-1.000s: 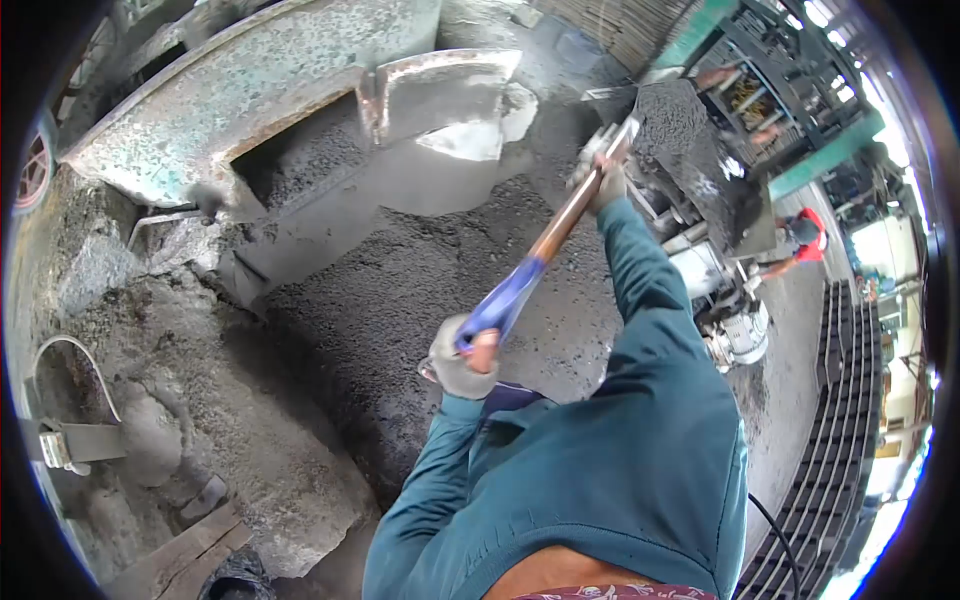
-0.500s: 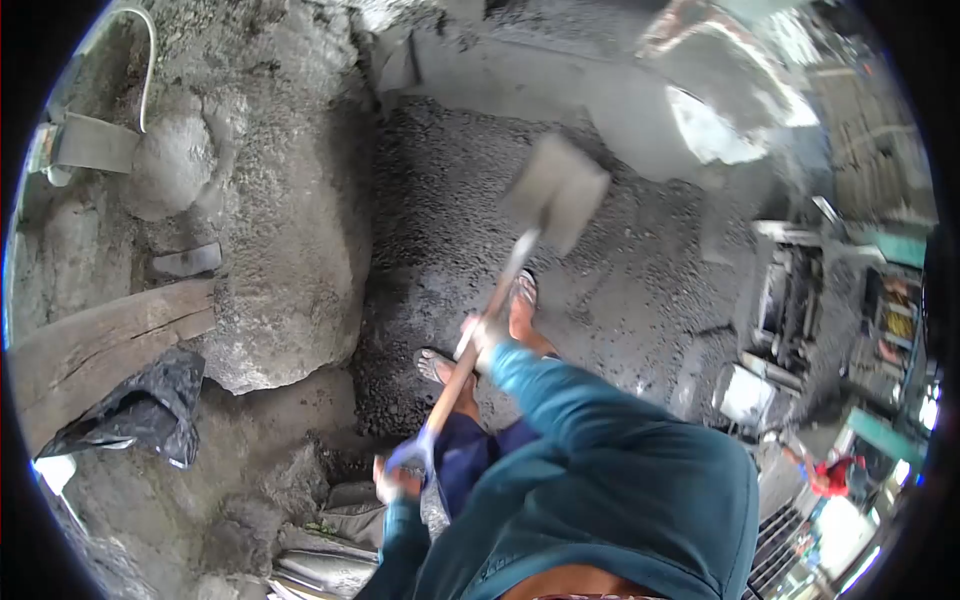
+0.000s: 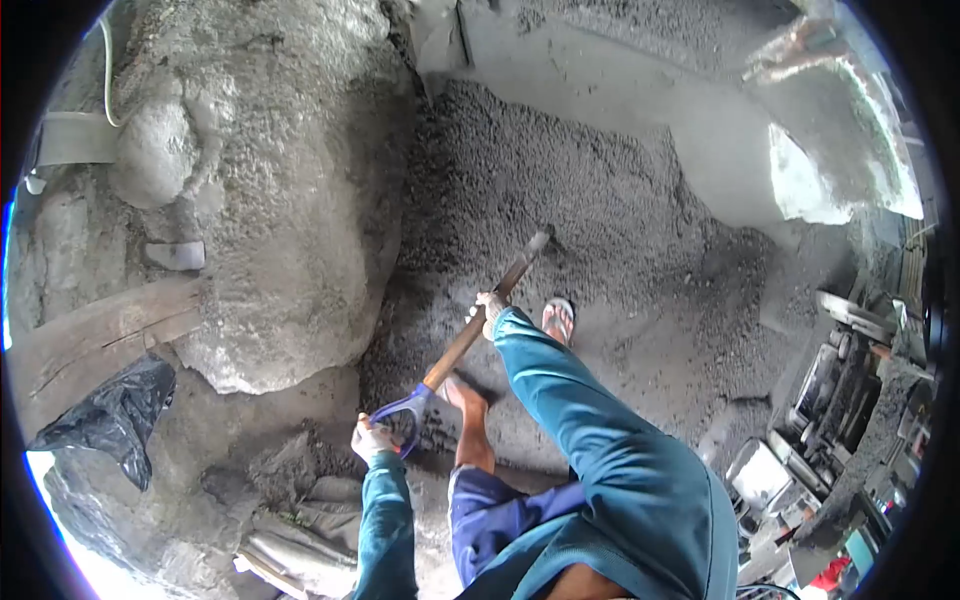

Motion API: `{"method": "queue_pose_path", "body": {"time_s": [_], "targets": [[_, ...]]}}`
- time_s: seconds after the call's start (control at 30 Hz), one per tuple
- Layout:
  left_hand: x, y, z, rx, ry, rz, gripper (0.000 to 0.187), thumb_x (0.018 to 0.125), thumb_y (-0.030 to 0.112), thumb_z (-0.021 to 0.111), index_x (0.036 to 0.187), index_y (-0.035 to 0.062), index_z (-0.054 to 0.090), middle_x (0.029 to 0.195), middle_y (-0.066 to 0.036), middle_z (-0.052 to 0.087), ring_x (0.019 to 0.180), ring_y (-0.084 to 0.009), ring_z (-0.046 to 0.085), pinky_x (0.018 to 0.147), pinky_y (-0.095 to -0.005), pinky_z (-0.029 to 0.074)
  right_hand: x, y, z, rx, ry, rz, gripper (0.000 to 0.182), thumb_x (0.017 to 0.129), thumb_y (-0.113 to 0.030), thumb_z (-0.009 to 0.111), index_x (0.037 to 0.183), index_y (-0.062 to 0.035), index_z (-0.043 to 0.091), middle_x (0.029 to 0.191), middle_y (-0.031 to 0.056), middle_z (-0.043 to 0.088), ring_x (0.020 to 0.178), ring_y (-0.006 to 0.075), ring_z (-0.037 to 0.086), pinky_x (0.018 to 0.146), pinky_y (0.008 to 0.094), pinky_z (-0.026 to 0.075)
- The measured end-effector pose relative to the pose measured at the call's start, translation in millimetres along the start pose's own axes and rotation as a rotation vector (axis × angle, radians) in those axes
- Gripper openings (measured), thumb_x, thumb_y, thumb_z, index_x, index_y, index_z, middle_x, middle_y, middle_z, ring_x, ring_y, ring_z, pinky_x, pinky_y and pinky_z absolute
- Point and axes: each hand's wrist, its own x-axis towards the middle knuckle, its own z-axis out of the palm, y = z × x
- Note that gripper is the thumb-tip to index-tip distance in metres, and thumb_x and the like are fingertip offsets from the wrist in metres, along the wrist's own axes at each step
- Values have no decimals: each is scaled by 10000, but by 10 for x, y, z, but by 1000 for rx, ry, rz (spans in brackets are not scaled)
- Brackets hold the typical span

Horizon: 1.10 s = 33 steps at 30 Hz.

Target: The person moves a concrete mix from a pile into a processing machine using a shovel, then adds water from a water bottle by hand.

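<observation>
Both hands are on a shovel (image 3: 455, 357) with a wooden shaft and a blue D-shaped handle. My left hand (image 3: 375, 438) is wrapped round the handle's end grip. Higher up, my right hand (image 3: 490, 308) grips the shaft near the metal socket. The shovel slants up and to the right, its socket end meeting the dark gravel (image 3: 560, 180). I cannot make out the blade, which seems sunk in the gravel. My sandalled foot (image 3: 558, 318) stands just right of the shaft.
A large grey rock (image 3: 290, 200) rises on the left, beside a wooden beam (image 3: 110, 335) and a black plastic bag (image 3: 115, 410). A pale wall (image 3: 620, 80) bounds the gravel at the top. Machinery parts (image 3: 835, 400) stand at the right, and a red patch shows at lower right.
The shovel's blade, raised and visible before, has gone down and out of sight at the gravel. My hands keep their grips, the left one lower on the handle. My view has shifted.
</observation>
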Motion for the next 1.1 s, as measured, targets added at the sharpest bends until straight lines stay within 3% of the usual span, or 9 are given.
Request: {"method": "queue_pose_path", "body": {"time_s": [0.07, 0.3, 0.4, 0.53, 0.67, 0.9, 0.97, 1.0, 1.1], "targets": [[156, -532, -400, -21, -5, 39, 317, 959, 338, 604, 775, 93, 523, 552, -32, 479, 387, -171, 413, 313, -352, 340, -265, 170, -227, 39, 10, -32, 151, 881, -192, 660, 986, -140, 564, 825, 37, 549, 658, 244, 550, 694, 528, 525], [-51, -761, -1150, -7, 74, -167, 333, 927, 383, 656, 766, 132, 508, 613, 4, 471, 460, -130, 417, 433, -265, 326, -1083, 580, -909, 171, -13, -66, 174, 858, -181, 680, 970, -127, 559, 771, 40, 538, 626, 241, 552, 621, 463, 509], [-25, -768, -1290, -42, -121, -127, 388, 938, 438, 634, 748, 142, 470, 527, 21, 417, 406, -118, 367, 370, -291, 271, -1667, 492, -1265, 276, -87, -144, 193, 826, -128, 672, 977, -131, 552, 806, 36, 541, 625, 244, 547, 663, 455, 514], [-470, -266, -809, 61, -442, -524, 459, 954, 537, 517, 706, 154, 465, 469, -27, 390, 350, -193, 375, 323, -372, 267, -2612, -73, -1646, 416, 104, -430, 217, 820, -42, 663, 984, -109, 539, 838, 83, 556, 619, 275, 573, 562, 509, 516], [-1311, 188, 187, 103, -735, -513, 455, 873, 563, 602, 709, 161, 464, 516, -15, 420, 358, -190, 378, 329, -338, 285, -4087, -1006, -1989, 585, 16, -763, 194, 848, -86, 654, 996, -116, 533, 832, 66, 560, 641, 248, 564, 597, 484, 516], [-4484, 2055, 1250, -36, -1655, 408, 472, 917, 526, 588, 743, 93, 518, 623, -9, 507, 533, -139, 524, 466, -273, 422, -6739, -2723, -2812, 711, -410, -1420, 143, 906, -163, 599, 809, -96, 518, 678, 63, 522, 650, 248, 555, 684, 446, 502], [-5266, 2344, 1229, -62, -1776, 976, 374, 922, 403, 618, 820, 44, 592, 713, -50, 617, 587, -161, 581, 482, -297, 451, -7296, -3003, -3135, 818, -377, -1520, 103, 881, -153, 580, 826, -76, 536, 671, 55, 527, 643, 226, 554, 658, 411, 500], [-5650, 2421, 1236, -315, -1630, 1666, 332, 877, 345, 686, 858, 17, 635, 749, -89, 648, 606, -189, 607, 513, -335, 474, -7500, -3042, -3301, 907, -386, -1583, 70, 885, -136, 553, 898, -69, 537, 688, 46, 529, 647, 217, 554, 651, 404, 504], [-6428, 2381, 1080, -749, -1993, 2123, 269, 740, 311, 782, 761, 80, 645, 671, -63, 588, 599, -252, 597, 582, -390, 484, -7684, -2956, -4042, 879, -431, -1656, 98, 889, -168, 561, 943, -97, 521, 730, 47, 554, 650, 246, 579, 671, 444, 528]]}}
